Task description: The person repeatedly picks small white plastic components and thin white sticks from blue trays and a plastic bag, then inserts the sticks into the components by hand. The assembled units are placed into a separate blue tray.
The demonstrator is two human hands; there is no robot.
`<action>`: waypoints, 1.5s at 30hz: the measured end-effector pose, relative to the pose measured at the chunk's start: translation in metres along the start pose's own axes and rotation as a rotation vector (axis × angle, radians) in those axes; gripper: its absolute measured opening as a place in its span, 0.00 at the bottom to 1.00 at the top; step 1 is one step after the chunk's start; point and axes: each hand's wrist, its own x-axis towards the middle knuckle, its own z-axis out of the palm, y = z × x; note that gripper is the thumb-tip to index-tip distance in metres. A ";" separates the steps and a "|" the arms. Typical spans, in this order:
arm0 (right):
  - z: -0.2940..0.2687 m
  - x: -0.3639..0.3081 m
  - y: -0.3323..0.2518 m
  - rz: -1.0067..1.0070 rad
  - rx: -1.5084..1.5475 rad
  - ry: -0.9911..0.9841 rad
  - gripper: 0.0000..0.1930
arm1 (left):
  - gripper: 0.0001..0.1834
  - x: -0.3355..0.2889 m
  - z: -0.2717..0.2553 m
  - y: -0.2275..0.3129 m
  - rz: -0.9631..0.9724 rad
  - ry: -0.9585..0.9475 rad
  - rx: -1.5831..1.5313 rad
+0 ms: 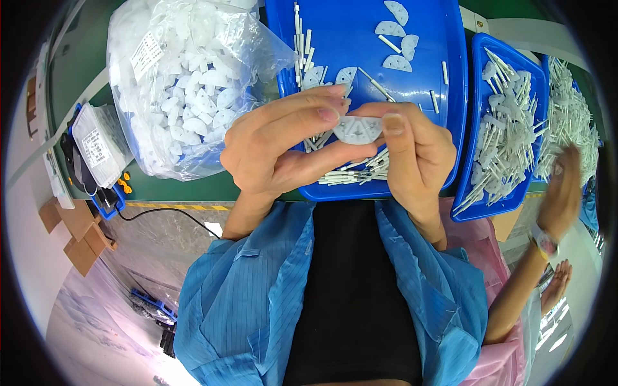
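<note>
A green workbench (pixel 161 187) spreads beyond and to both sides of the fingers. On it, directly under and beyond the fingertips, lies a wide blue tray (pixel 412 83). Left of the left fingers slumps a clear plastic bag (pixel 199 109) packed with white half-round pieces; right of the right fingers stands a narrower blue tray (pixel 489 213) heaped with pieces and rods together. Farther right is a co-worker's hand (pixel 561 193), well apart from both.

The left hand (pixel 273 145) has its fingers above and its thumb below, closing on the left part of a white half-round plastic plate (pixel 358 130). The right hand (pixel 418 151) pinches the plate's right end, thumb in front and forefinger behind. So the plate sits between the two sets of fingertips, raised over the near part of the wide tray, curved edge toward the wearer. Whether a rod is seated in it is hidden.

Loose half-round plates (pixel 390 28) lie beyond the fingertips, and loose white rods (pixel 357 174) cluster just below the left thumb.

To handle it well, I would brace the curved edge on the left thumb, press evenly with the right thumb, and keep fingertips off the small openings.
</note>
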 end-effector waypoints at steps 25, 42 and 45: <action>-0.098 -0.012 -0.006 -0.150 1.139 0.475 0.07 | 0.10 0.001 -0.015 0.007 -0.288 -0.078 -0.123; 0.014 0.004 0.031 0.272 -0.678 -0.156 0.11 | 0.15 0.025 0.004 0.011 -0.497 -0.092 -0.016; -0.004 0.004 0.031 0.275 -0.582 -0.186 0.09 | 0.21 0.030 -0.011 0.013 -0.409 -0.387 0.271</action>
